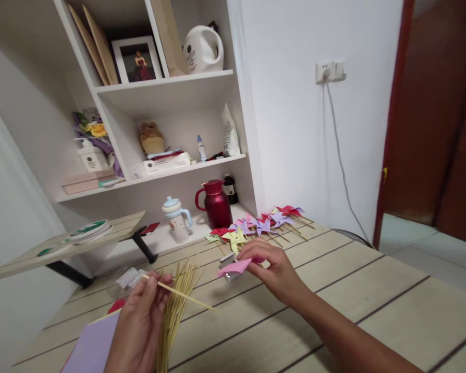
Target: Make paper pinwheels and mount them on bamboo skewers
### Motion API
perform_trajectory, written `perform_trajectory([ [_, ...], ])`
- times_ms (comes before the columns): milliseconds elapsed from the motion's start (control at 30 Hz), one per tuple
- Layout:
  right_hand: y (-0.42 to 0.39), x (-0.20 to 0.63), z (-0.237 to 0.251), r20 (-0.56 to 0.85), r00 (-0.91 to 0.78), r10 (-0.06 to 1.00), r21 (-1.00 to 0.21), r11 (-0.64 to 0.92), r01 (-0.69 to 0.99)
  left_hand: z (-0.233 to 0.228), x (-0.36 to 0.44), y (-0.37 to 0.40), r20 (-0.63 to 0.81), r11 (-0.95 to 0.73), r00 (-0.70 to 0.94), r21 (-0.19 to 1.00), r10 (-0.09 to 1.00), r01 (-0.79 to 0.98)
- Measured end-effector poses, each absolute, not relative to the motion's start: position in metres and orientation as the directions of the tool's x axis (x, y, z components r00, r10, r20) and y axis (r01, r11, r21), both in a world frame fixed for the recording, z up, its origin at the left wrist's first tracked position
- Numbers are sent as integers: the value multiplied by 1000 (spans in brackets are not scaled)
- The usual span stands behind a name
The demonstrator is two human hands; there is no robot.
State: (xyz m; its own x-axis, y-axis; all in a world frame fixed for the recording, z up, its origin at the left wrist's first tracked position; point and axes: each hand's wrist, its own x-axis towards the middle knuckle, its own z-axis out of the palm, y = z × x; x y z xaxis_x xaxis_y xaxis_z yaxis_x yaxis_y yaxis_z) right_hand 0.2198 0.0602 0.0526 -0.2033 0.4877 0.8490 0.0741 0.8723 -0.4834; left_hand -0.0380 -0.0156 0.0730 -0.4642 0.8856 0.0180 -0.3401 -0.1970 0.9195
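Note:
My left hand [143, 311] is closed on a thin wooden stick [186, 296], pinched near one end so that it points to the right. Beneath that hand lies a bundle of similar sticks [174, 316] on the table. Between thumb and fingers, my right hand [274, 267] grips a pink paper pinwheel [235, 268], seen nearly edge-on and partly covered by the fingers. Just behind the pink paper sits a small silvery box [229, 260], mostly hidden. Purple paper sheets [91, 344] lie under my left forearm.
Several paper pinwheels on sticks [264, 227] lie along the table's back edge. A red thermos jug [216, 204] and a spotted cup [176, 220] stand behind. At left is a raised board [128, 228] on black legs. A clear packet [130, 278] lies near my left hand.

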Motion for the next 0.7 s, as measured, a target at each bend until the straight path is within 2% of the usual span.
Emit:
perform_trajectory([
  [67, 60, 222, 55, 851, -188, 490, -486, 871, 70, 63, -32, -12, 65, -162, -423, 966, 904, -200],
  [133, 59, 222, 57, 854, -182, 487, -482, 873, 72, 55, -24, -9, 136, -128, -345, 991, 929, 45],
  [233, 56, 220, 58, 864, -187, 467, -460, 884, 83, 51, -8, -4, 202, -143, -178, 943, 963, 299],
  [333, 54, 217, 58, 878, -209, 431, -422, 902, 88, 48, 7, 2, 198, -166, -62, 926, 978, 338],
  [500, 51, 214, 57, 886, -247, 392, -384, 920, 81, 33, 17, 8, 186, -180, 18, 910, 982, 373],
  [600, 51, 215, 57, 881, -252, 401, -398, 915, 67, 31, 13, 9, 214, -195, -12, 911, 977, 362],
  [700, 52, 217, 58, 872, -235, 429, -424, 903, 70, 36, 10, 10, 313, -254, -117, 898, 943, 359],
])
